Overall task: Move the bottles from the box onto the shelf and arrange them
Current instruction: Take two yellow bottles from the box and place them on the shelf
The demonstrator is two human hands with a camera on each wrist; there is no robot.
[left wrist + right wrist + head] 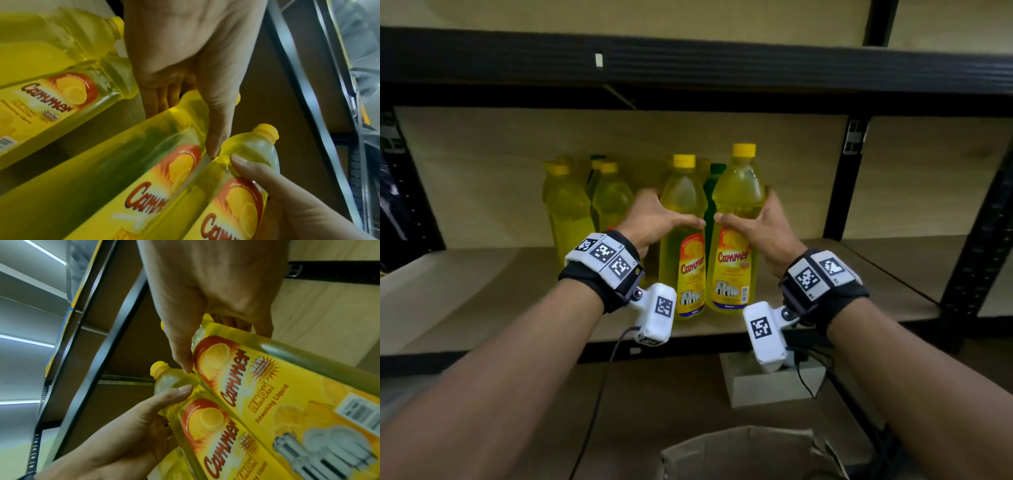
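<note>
Standing upright at the front of the wooden shelf (876,291), 2 yellow bottles labelled "Cammer" are held side by side, 1 in each hand. The left bottle (683,219) is wrapped by the left hand (654,219) at its shoulder, thumb across the front and fingers curled round the far side. The right bottle (738,212) is clasped the same way by the right hand (760,222), so each grip is closed round its own bottle. The 2 thumb tips are nearly met in the narrow gap between the bottles. In the left wrist view the left thumb (216,129) is seen pressed along the bottle's side (the label is partly smeared by blur), and in the right wrist view the words "LEMON" and a barcode are readable on the right bottle (287,394).

Behind the pair, a green bottle (710,192) is partly hidden. Further left, more yellow bottles (571,212) are grouped toward the back of the shelf. Below the shelf edge, the torn rim of a cardboard box (739,448) is seen at the bottom of the head view, and a pale block (763,387) is set beneath the shelf. Marker-tagged bands are worn on both wrists.
</note>
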